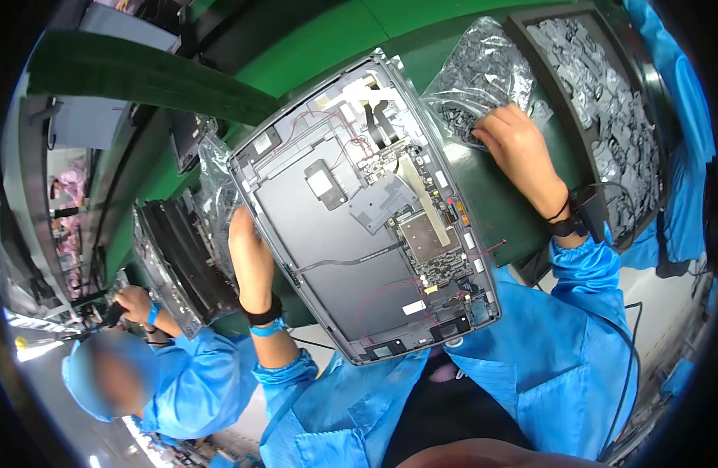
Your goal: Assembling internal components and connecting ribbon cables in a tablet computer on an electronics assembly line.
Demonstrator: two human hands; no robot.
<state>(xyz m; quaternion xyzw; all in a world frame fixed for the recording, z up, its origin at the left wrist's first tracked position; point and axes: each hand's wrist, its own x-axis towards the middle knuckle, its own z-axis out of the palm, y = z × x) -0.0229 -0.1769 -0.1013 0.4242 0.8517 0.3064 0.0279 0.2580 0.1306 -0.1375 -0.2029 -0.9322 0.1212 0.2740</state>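
Observation:
A large opened electronic device housing (351,288) lies tilted in front of me. It bares a circuit board (429,238), a loose grey metal plate (381,204), a dark module with a white label (324,185), thin red wires and a black cable. At its left edge is my left hand (251,253), curled against the rim, with its fingertips partly hidden behind the housing. Beyond the right edge, my right hand (519,148) is closed in a pinch at a clear plastic bag (484,74) full of small dark parts. Whatever the fingertips hold is hidden.
A dark tray (585,156) heaped with grey parts stands at the right. Long black parts (187,249) and crumpled clear plastic (216,168) lie left of the housing. At the lower left sits a co-worker (195,382) in blue; another blue sleeve (691,117) shows far right.

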